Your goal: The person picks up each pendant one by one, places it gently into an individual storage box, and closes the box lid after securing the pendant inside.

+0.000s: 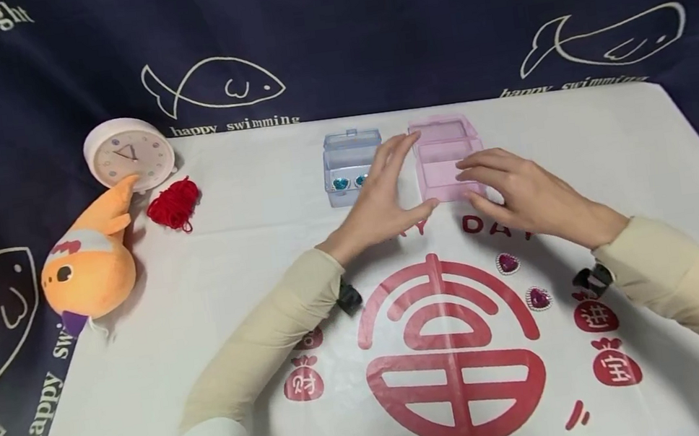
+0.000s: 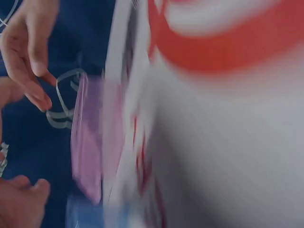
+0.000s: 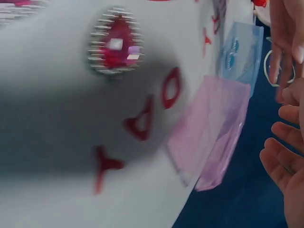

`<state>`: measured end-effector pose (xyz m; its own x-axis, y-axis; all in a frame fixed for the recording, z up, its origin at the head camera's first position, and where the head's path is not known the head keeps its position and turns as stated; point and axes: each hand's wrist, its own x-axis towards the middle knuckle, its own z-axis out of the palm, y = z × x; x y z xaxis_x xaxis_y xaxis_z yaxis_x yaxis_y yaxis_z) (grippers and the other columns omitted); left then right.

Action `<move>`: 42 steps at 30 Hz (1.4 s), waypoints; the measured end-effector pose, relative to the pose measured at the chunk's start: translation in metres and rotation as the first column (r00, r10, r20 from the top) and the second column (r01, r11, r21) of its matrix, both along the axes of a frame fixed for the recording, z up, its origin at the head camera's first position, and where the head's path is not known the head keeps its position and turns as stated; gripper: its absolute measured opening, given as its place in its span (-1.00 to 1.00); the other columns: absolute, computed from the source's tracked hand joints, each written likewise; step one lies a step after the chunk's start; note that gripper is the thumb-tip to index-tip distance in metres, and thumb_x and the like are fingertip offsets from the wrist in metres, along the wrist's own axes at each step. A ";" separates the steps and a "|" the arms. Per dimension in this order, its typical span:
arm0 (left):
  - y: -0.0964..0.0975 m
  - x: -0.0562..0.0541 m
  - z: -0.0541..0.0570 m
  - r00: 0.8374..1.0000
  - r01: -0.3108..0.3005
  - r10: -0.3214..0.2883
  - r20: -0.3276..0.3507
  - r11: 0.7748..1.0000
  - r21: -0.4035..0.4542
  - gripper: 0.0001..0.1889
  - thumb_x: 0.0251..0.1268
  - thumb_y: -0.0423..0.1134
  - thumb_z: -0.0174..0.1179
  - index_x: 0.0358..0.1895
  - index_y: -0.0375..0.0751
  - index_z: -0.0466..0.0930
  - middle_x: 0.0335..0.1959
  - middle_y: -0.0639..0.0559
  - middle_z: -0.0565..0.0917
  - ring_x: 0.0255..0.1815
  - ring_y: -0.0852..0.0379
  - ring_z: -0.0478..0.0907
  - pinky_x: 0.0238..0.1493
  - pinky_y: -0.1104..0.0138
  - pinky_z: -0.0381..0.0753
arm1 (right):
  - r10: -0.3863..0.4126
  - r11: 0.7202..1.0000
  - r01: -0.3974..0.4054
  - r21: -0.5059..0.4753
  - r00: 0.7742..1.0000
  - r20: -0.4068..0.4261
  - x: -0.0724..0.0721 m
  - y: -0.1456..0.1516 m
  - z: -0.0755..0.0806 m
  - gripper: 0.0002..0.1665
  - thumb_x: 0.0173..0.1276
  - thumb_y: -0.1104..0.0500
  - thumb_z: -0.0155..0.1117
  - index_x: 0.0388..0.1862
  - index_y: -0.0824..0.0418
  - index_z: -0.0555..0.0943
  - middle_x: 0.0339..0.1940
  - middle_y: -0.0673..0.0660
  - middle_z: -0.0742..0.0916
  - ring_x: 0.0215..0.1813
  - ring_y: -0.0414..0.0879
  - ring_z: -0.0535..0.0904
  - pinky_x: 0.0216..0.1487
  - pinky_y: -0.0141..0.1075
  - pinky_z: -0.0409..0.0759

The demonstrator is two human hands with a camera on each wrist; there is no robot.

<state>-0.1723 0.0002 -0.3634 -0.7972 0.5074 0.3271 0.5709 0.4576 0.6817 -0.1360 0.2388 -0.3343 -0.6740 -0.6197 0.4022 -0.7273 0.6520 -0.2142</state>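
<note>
- At the back of the white table (image 1: 241, 187), near the middle, sits the pink box (image 1: 451, 193), with its lid flipped back.
- Your left hand (image 1: 382, 192) is at the left side of the pink box. Its fingers and thumb are spread wide apart.
- Your right hand (image 1: 519, 190) is at the right side of the pink box. Its fingers are spread and bend a little. I cannot tell if either hand touches the box.
- Just left of the pink box is the blue box (image 1: 347, 198), with its lid back too. Your left hand hides a bit of it.
- Two blue gems (image 1: 340, 183) sit side by side in the blue box.
- Two pink gems (image 1: 508, 263), shaped like hearts, lie on the table, closer to you than the pink box.
- Far to the left are a round clock (image 1: 131, 154), some red yarn (image 1: 174, 204) and an orange toy (image 1: 98, 278).
</note>
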 end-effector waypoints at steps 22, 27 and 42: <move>0.039 -0.022 -0.044 0.933 -0.183 0.146 0.330 0.979 0.086 0.00 0.18 -0.05 0.33 0.55 -0.10 -0.15 0.49 -0.17 0.15 0.47 0.00 0.24 0.43 0.26 0.33 | -0.111 0.990 0.083 0.111 0.954 0.279 0.071 0.019 -0.044 -0.41 -0.06 0.19 0.61 -0.01 0.34 0.65 -0.03 0.27 0.69 0.03 0.15 0.61 0.03 0.06 0.63; 0.044 -0.022 -0.042 0.932 -0.163 0.130 0.337 0.984 0.071 -0.05 0.20 -0.05 0.32 0.54 -0.11 -0.09 0.46 -0.16 0.22 0.43 0.02 0.29 0.39 0.29 0.37 | -0.061 0.993 0.035 0.112 0.971 0.232 0.071 0.024 -0.047 -0.60 -0.05 0.28 0.57 -0.17 0.33 0.71 -0.14 0.22 0.73 -0.03 0.12 0.64 0.11 0.17 0.54; 0.053 -0.020 -0.046 0.933 -0.164 0.132 0.335 0.984 0.072 -0.07 0.21 -0.07 0.32 0.53 -0.12 -0.09 0.45 -0.17 0.23 0.43 0.01 0.31 0.38 0.29 0.39 | -0.059 0.994 0.039 0.105 0.978 0.199 0.076 0.032 -0.051 -0.58 -0.08 0.32 0.58 -0.16 0.33 0.70 -0.16 0.21 0.72 -0.07 0.07 0.63 0.08 0.16 0.56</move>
